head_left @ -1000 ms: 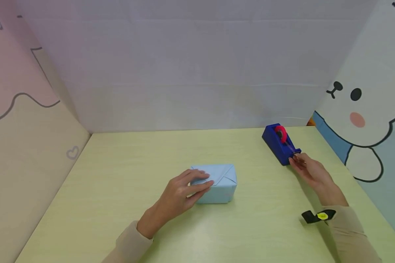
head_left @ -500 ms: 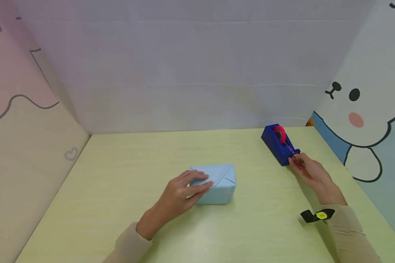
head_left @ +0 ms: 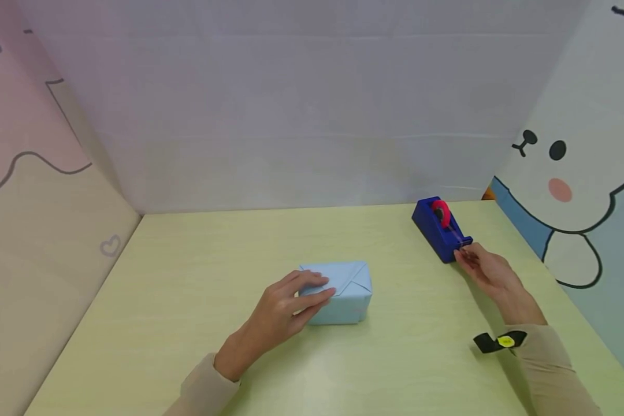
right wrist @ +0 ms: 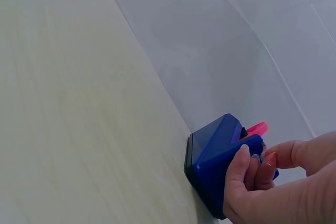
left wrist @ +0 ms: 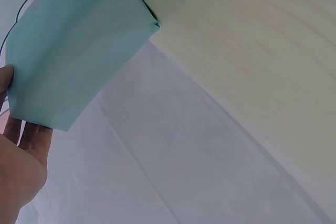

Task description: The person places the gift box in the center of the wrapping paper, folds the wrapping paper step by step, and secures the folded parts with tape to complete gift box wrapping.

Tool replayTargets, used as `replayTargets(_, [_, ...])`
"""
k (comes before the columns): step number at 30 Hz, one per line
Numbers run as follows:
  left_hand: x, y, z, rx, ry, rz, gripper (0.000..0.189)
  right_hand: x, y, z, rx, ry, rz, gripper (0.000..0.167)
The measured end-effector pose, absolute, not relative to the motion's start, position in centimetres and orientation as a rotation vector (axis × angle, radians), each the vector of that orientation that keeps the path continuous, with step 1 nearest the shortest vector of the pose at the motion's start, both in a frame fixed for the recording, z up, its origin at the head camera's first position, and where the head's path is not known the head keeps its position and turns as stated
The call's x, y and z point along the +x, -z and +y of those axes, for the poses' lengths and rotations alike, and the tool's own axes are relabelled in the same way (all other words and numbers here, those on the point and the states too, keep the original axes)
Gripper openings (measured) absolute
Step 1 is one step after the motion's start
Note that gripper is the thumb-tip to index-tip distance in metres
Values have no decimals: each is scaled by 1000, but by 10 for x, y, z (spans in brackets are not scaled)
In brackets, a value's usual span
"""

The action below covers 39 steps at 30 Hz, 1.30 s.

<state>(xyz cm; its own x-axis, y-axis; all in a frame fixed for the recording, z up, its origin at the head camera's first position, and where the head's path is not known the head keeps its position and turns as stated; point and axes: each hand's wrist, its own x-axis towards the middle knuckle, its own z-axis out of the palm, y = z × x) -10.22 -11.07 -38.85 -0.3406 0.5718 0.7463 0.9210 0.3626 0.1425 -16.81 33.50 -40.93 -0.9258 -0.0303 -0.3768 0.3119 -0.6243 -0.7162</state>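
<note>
A light-blue paper-wrapped box sits on the table, its folded flap facing up. My left hand holds its left end, with fingers over the top and one digit along the front. The left wrist view shows the box close up, with the left hand at its edge. At the far right stands a dark-blue tape dispenser with a pink-red tape roll. My right hand is at its front end, fingers pinching at the tape by the cutter. In the right wrist view, curled fingers partly hide the dispenser front.
The pale wood-grain table meets a whitish back sheet. Cartoon-printed panels stand at both sides. A black strap with a yellow tag is on the right sleeve.
The head view shifts slightly. Both hands, the box and the dispenser keep their places relative to each other.
</note>
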Motion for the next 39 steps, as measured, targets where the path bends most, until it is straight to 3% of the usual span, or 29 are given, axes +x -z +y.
replayTargets(13, [-102,390,-110,-1282,758,-2031,35,-168,406,329,600,2478,1558,8])
replayTargets(20, [-102,391,-112,-1286,757,-2023,35,-168,411,328,551,2347,1608,43])
replayTargets(27, [-102,389,-111,-1290,758,-2018,35,-165,410,334,488,2379,1524,12])
replayTargets(39, [-100,385,-110,-1286,743,-2025,36,-158,398,330,445,2313,1948,18])
